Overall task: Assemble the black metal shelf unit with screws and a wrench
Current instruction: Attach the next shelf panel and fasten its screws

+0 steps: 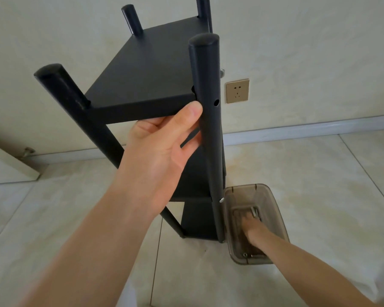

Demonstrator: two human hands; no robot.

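Note:
The black metal shelf unit (146,69) stands upright on the tiled floor, with several round posts and stacked shelves. My left hand (164,142) grips the near right post (208,134) just under the top shelf's front edge, thumb on the post's left side. An open screw hole (216,103) shows in that post beside the top shelf corner. A silver screw (221,200) sits in the post at a lower shelf. My right hand (252,227) reaches down into a clear brown plastic box (275,207) on the floor, fingertips at a small metal part (253,212); its grip is blurred.
A wall socket (237,91) is on the wall right of the shelf. A grey skirting board (297,129) runs along the wall. A pale door or panel edge (11,165) lies at the left. Small hardware (245,255) rests in the box's near end.

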